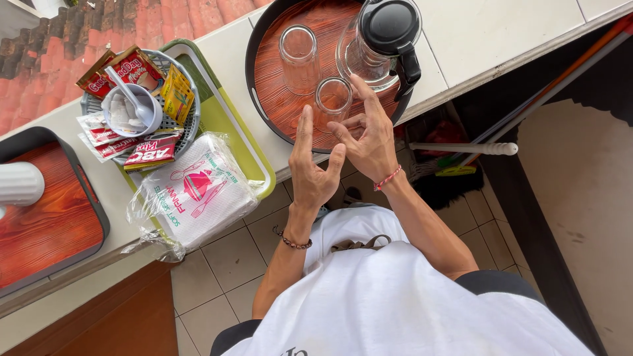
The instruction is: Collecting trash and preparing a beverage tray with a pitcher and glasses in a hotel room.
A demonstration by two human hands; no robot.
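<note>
- White-tiled desk (pixel 501 33) runs before me, floor tiles below.
- Both my hands hover bare, fingers spread: left hand (pixel 315 168), right hand (pixel 369 135).
- Small glass (pixel 333 99) stands just past my right fingertips, on the round tray (pixel 264 39); I should pinch its rim gently.
- Farther: taller glass (pixel 298 56), lidded jug (pixel 382 39).

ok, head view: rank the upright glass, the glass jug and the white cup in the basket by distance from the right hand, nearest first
1. Upright glass: on the round tray, just off the fingertips of the right hand.
2. Glass jug: black-lidded, at the back of the same tray, beyond the fingers.
3. White cup: holding a spoon, in the wire basket on the green tray, far off on the left hand's side.
</note>
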